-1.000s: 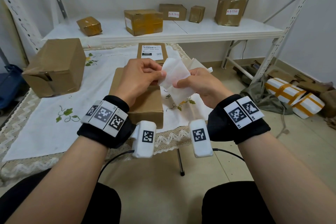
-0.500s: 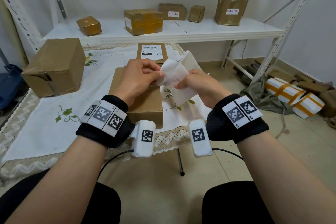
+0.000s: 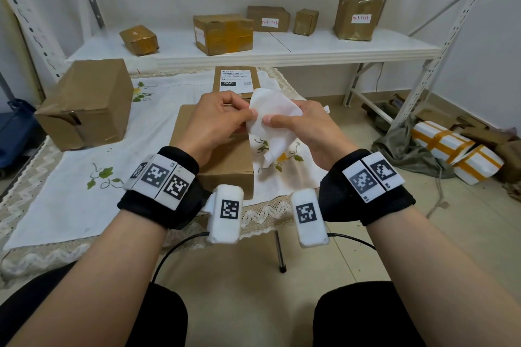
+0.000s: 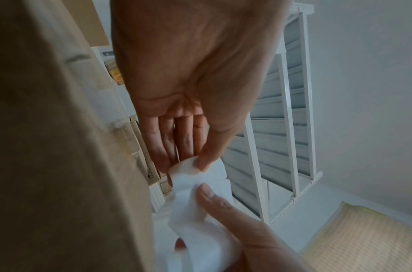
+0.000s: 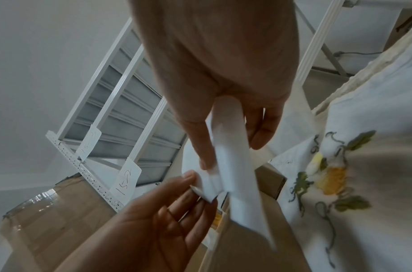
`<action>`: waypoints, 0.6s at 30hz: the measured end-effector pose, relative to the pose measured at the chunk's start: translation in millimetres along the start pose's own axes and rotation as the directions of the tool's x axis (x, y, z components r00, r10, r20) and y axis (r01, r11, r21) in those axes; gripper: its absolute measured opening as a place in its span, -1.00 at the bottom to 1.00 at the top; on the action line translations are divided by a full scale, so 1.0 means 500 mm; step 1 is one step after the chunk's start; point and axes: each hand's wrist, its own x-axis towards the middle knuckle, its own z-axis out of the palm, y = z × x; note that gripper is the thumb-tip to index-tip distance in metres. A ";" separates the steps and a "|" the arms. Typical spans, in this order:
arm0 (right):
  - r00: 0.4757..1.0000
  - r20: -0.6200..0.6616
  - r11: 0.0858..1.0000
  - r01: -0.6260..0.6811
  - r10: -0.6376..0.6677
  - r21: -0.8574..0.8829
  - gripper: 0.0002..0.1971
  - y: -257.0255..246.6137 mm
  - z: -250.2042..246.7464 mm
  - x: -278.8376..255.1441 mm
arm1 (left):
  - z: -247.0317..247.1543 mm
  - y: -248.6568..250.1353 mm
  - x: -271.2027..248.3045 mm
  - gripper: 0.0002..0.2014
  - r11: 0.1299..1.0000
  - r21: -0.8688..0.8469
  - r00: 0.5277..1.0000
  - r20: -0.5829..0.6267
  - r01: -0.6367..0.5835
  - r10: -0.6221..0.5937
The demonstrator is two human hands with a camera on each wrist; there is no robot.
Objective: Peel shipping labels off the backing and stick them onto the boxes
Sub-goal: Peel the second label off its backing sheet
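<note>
A white label sheet with its backing (image 3: 273, 121) is held up between both hands above the table. My left hand (image 3: 225, 115) pinches its left edge with thumb and fingers (image 4: 200, 163). My right hand (image 3: 293, 124) pinches the sheet with thumb on top (image 5: 207, 162), and the paper curls down below it. Under the hands lies a plain brown box (image 3: 225, 160). Beyond it sits a small box with a printed label on top (image 3: 234, 80). A larger brown box (image 3: 84, 101) stands at the left of the table.
The table wears a white embroidered cloth (image 3: 70, 186) with a lace edge. A white shelf (image 3: 282, 45) behind holds several taped boxes. White parcels with orange tape (image 3: 456, 155) and clutter lie on the floor at the right.
The sheet has swung round between the hands: its upper part has dropped from high and right to sit lower between the thumbs. Both hands stay close together above the plain box.
</note>
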 end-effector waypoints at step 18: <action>1.000 -0.012 1.000 -0.003 0.003 0.014 -0.75 0.000 -0.007 -0.002 | -0.004 0.003 -0.002 -0.86 1.000 0.004 0.999 0.028 0.018 -0.018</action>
